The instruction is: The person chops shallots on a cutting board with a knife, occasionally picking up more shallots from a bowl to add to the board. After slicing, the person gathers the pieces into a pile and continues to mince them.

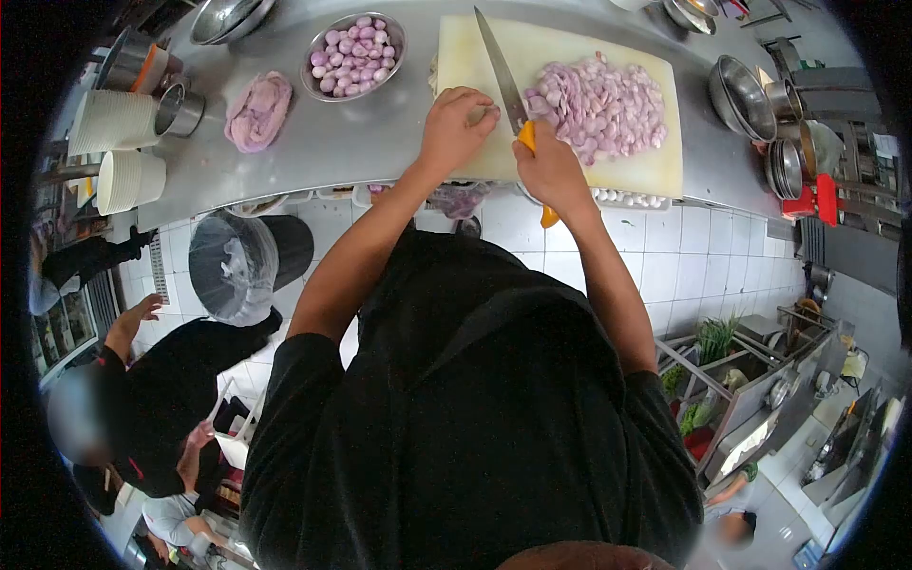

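My right hand [553, 171] is wrapped round the orange handle of a large kitchen knife [503, 76]. The blade points away from me, over the white cutting board [560, 40]. Beside the blade, on its right, lies a wide pile of sliced shallots [608, 109]. At the board's left edge is my left hand [456, 133], its fingers curled towards the thumb; whatever may be between them is too small to make out. A metal bowl [307, 74] full of peeled whole shallots [356, 52] stands to the left on the steel table [285, 171].
Further left lie a pinkish mesh bundle [258, 112], a steel pot [179, 112] and stacked white tubs [128, 180]. Metal bowls [741, 100] crowd the table's right end. A lined bin [231, 271] stands below at left, near another person [180, 389].
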Demonstrator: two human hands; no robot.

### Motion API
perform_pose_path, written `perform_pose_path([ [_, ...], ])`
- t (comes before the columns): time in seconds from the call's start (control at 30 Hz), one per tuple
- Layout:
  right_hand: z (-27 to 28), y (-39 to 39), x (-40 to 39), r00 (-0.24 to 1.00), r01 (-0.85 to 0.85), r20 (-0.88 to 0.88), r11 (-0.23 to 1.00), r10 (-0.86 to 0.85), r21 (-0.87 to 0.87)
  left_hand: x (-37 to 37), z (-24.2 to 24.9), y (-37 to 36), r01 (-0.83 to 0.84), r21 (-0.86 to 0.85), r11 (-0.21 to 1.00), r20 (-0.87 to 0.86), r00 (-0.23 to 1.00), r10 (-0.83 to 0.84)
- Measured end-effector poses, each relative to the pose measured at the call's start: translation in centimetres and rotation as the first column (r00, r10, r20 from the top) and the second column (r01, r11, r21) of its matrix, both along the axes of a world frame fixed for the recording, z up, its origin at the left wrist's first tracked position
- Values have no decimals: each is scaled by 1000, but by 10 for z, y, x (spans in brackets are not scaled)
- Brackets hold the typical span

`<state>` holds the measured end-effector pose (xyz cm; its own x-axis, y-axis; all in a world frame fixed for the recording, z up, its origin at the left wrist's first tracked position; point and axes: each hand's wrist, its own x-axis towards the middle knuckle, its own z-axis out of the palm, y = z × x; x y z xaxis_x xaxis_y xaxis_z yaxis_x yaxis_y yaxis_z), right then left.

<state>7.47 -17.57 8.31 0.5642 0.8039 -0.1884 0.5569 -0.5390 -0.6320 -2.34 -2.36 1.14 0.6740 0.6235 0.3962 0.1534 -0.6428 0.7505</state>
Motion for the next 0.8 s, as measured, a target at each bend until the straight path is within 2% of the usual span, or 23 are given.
perform_pose_path([
  [0.1, -7, 4, 0, 998, -41, 58, 999, 40, 30, 1, -6, 2, 14, -25, 1000, 27, 1000, -13],
  [0.2, 10, 9, 0, 999, -37, 5, 996, 38, -85, 0, -6, 2, 17, -10, 1000, 67, 998, -16],
  [0.3, 46, 16, -7, 979, 16, -200, 988, -48, -156, -1, -3, 1, 13, 20, 1000, 68, 998, -14],
  [0.5, -33, 26, 3, 998, -60, 31, 998, 60, -15, 1, -9, 4, 17, 23, 1000, 87, 996, -19],
  [0.6, -6, 23, 8, 997, -75, 11, 996, 76, -47, -3, -8, 3, 18, 19, 1000, 15, 1000, -18],
  [0.7, 45, 27, -5, 983, -25, -185, 983, -9, -181, -5, -7, 3, 16, 31, 999, -32, 999, -15],
  [0.8, -42, 26, -3, 972, -113, 211, 993, 102, 42, -2, -10, 2, -2, 41, 999, -14, 1000, 2],
])
